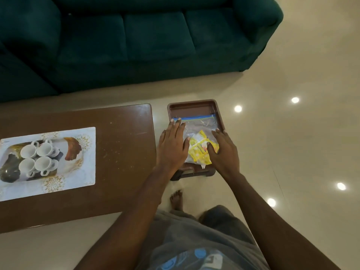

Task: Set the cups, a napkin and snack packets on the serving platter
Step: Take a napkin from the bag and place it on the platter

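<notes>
Snack packets (201, 152), yellow, inside clear zip bag (198, 125) on brown platter (191, 106) at 12 o'clock | left hand (173, 145) flat, fingers spread on bag | right hand (224, 151) pressing packets | cups (38, 157) at 9 o'clock on table (124, 145)

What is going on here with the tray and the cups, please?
A person has both hands on a clear zip bag of yellow snack packets lying in a brown tray. The left hand presses its left side, the right hand its right. Four white cups sit on the platter on the table.
</notes>
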